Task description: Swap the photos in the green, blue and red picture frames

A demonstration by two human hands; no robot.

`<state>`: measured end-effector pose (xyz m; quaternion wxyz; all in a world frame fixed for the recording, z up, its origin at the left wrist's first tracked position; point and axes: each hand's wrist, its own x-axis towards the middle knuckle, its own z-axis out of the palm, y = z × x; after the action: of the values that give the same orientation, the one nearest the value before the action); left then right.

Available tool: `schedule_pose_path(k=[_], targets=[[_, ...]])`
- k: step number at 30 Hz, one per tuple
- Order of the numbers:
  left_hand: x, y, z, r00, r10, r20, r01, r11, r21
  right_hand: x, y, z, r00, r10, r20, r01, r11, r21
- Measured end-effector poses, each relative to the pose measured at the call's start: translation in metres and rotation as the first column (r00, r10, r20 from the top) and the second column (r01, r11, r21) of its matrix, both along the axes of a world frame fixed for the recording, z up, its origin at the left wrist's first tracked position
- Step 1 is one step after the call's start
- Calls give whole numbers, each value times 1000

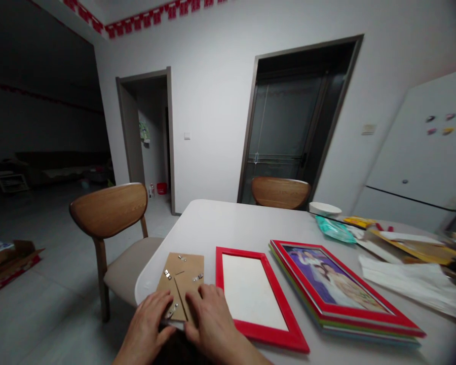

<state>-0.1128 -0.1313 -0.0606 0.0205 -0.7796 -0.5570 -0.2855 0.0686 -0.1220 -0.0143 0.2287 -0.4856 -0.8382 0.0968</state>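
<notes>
A brown picture-frame backing board (180,276) with small metal clips and a slit stand flap lies near the table's left front corner. My left hand (148,322) grips its near left edge, fingers on top and thumb at the front. At the near right edge, my right hand (213,317) holds the same board in a similar way. Just right of it lies a red picture frame (264,258); a plain white area shows inside its border. Further right is a stack of frames, the top one a red frame (368,314) around a photo (329,276) of people.
The white table (228,218) also bears a white bowl (325,208), a teal plastic packet (334,229), a white plastic bag (414,279) and yellow envelopes (421,248). Wooden chairs stand left (112,210) and behind (280,191). An open cardboard box (23,253) sits on the floor.
</notes>
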Motion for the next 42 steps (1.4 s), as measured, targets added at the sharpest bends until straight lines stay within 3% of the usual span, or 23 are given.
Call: schedule_pose_path(k=[4, 7, 12, 18, 28, 34, 42], targets=[[5, 2, 16, 995, -31, 96, 31, 1000, -2, 17, 2, 11, 970, 51, -236, -52, 999, 2], [29, 1, 36, 979, -101, 175, 101, 995, 11, 42, 0, 25, 949, 49, -312, -47, 999, 15], [91, 5, 57, 937, -259, 233, 286, 954, -90, 104, -5, 31, 965, -92, -244, 88, 996, -29], [139, 16, 52, 921, -334, 198, 374, 901, -220, 154, 0, 14, 959, -255, -126, 250, 967, -56], [134, 23, 43, 941, -299, 162, 328, 922, -205, 143, 6, -15, 970, -240, -35, 240, 971, 1], [132, 22, 38, 928, -322, 186, 356, 913, -197, 140, 10, -10, 964, -267, 22, 266, 963, 32], [121, 14, 32, 921, -328, 210, 369, 906, -207, 138, 8, -5, 985, -157, 68, 153, 987, 57]])
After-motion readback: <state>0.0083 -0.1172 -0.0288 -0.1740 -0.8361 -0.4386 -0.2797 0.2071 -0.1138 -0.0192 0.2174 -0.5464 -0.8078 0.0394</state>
